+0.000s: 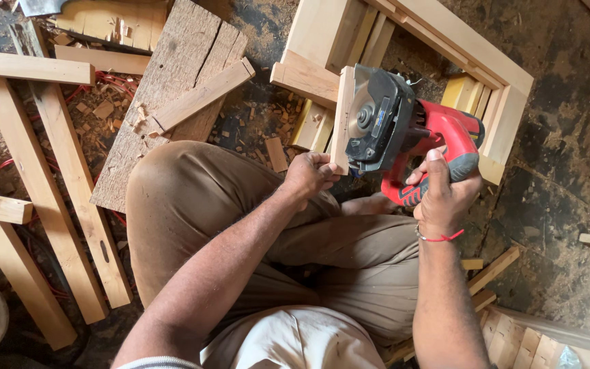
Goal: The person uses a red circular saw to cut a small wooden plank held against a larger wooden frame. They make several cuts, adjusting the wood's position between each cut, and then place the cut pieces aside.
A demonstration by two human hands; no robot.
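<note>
My left hand (311,173) grips the lower end of a short pale wooden strip (342,116), held upright over my knee. My right hand (443,195) holds the red handle of a red and black circular saw (404,130). The saw's round blade and black guard lie flat against the strip's right side. A red thread bracelet circles my right wrist. I sit cross-legged on the floor in tan trousers.
A pale wooden frame (493,68) lies on the dirt floor just beyond the saw. Long planks (42,171) and a rough grey board (172,89) lie to the left among wood chips. Short offcuts (493,270) and stacked blocks (527,342) sit at the lower right.
</note>
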